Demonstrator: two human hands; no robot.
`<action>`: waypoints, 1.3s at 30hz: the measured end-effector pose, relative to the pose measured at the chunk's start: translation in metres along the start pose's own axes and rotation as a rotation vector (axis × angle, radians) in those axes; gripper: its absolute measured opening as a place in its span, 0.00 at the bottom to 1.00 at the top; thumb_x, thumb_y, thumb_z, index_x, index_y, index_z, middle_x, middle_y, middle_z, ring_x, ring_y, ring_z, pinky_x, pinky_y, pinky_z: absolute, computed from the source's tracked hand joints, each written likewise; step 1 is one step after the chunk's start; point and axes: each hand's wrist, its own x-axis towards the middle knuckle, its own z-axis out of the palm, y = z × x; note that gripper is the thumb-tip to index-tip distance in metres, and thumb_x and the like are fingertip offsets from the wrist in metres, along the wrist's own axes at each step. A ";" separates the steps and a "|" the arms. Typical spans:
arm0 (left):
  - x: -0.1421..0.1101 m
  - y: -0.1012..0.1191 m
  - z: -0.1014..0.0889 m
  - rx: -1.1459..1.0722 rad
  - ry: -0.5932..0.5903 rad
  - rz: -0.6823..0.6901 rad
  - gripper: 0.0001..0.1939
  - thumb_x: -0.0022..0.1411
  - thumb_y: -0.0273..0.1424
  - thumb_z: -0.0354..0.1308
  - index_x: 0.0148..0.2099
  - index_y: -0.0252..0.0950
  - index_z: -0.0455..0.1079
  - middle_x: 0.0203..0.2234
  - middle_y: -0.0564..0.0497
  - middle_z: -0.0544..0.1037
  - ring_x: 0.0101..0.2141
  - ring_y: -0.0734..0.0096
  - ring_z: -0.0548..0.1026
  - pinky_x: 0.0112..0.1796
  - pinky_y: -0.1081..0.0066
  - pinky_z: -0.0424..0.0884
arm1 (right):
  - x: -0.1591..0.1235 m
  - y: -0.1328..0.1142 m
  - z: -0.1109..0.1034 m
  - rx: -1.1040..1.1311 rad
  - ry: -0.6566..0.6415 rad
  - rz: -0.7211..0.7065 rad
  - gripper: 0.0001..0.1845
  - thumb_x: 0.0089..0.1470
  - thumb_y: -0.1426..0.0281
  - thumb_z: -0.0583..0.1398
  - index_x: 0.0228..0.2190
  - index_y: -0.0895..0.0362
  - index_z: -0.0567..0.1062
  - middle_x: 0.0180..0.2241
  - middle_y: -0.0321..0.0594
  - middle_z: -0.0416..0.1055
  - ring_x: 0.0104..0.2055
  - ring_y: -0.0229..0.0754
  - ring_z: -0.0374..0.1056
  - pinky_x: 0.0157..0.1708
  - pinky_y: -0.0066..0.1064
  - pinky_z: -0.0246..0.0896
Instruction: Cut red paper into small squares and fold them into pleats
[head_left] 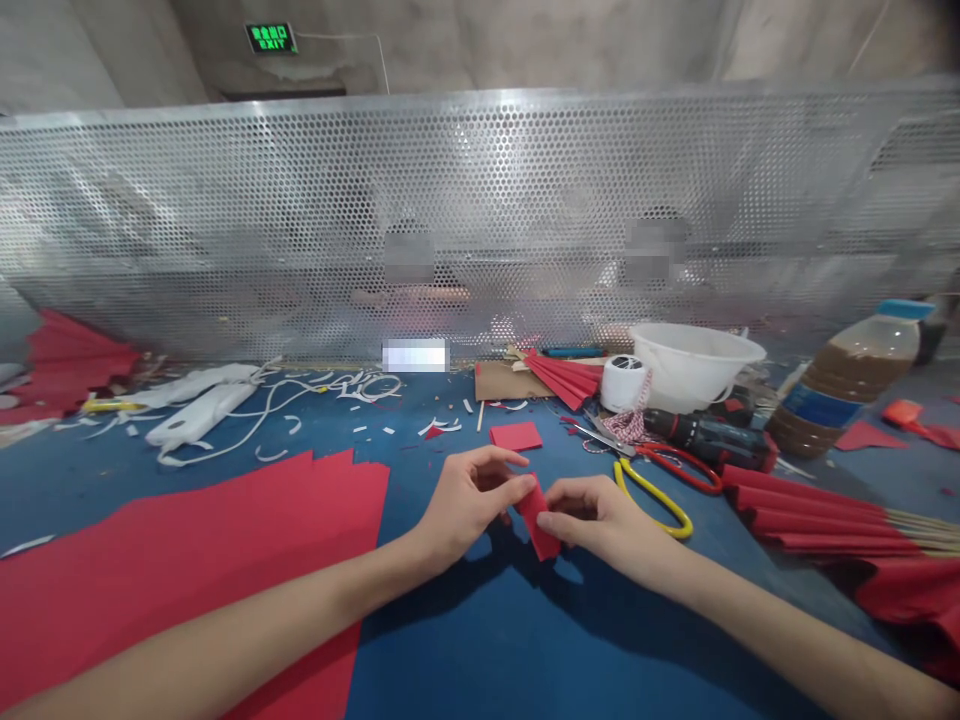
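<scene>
Folded red paper strip (540,520) pinched between left hand (469,500) and right hand (600,518), over blue work surface (525,650). Light, thin, soft; creases easily, safest gripped at edges by fingertips.

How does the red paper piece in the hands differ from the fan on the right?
The paper piece is held between the left hand and right hand, while the fan lies on the table, with no hand on it. The piece is far smaller than the fan. The fan shows stacked pleats ending in wooden sticks; the piece shows no sticks. Both are red.
</scene>
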 end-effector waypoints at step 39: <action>0.002 -0.001 -0.001 0.058 -0.078 -0.049 0.11 0.60 0.36 0.64 0.35 0.32 0.78 0.21 0.52 0.77 0.22 0.74 0.73 0.20 0.79 0.65 | 0.000 0.001 -0.002 -0.101 0.020 -0.036 0.15 0.63 0.63 0.59 0.28 0.59 0.75 0.24 0.36 0.73 0.26 0.36 0.66 0.29 0.26 0.62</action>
